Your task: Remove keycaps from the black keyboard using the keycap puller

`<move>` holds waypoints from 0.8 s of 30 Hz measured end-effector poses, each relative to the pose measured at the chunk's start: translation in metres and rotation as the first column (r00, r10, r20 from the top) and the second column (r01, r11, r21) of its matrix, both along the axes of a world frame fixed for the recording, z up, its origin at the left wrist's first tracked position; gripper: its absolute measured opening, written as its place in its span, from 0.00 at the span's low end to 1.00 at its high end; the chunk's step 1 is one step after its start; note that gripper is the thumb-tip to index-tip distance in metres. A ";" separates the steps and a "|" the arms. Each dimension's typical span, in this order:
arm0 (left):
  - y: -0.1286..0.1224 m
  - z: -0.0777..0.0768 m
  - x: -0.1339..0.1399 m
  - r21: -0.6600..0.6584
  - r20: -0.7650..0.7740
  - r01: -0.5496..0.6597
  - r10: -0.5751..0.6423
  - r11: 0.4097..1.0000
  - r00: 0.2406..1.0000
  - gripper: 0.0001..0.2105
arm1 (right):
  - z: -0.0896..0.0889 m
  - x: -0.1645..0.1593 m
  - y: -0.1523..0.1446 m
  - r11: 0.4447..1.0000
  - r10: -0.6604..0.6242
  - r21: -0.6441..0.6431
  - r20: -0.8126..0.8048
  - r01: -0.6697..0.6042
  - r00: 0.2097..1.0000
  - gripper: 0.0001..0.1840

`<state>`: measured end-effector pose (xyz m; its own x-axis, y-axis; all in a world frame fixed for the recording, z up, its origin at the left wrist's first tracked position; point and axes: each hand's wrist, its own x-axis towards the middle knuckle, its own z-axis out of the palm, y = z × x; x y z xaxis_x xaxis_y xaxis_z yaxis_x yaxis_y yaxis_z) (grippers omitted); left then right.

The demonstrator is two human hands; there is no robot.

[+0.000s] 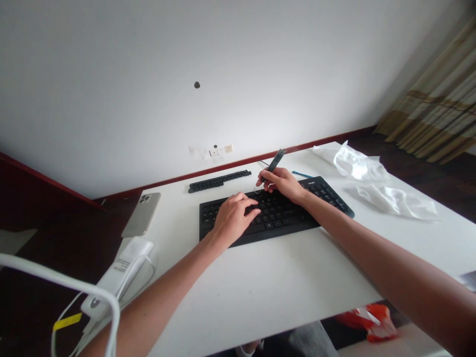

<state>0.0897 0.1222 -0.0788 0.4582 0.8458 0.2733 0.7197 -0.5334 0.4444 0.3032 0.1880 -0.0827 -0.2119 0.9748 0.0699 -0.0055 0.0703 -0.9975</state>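
Observation:
A black keyboard [256, 228] lies at a slant across the white table. My left hand [235, 214] rests on its left half, fingers lying over the keys and thumb stretched out to the right. Above the upper middle keys, my right hand [280, 183] is closed around a dark keycap puller [275, 161]. The puller's handle points up and away, and a thin wire loop shows below my fingers at the keys. Behind the keyboard sits a block of black keycaps [219, 182] set in rows. My fingers hide part of the keys.
A phone [142, 214] lies at the table's left edge, near a white power strip [117, 277] with cables. Crumpled clear plastic bags [394, 201] are on the right. A thin blue stick [302, 174] lies behind the keyboard. The wall [238, 89] stands behind the table.

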 end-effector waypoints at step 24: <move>0.030 0.011 -0.033 -0.004 0.021 0.039 -0.039 0.999 0.999 0.08 | -0.003 0.001 0.003 0.999 -0.041 -0.003 -0.021 0.041 0.999 0.24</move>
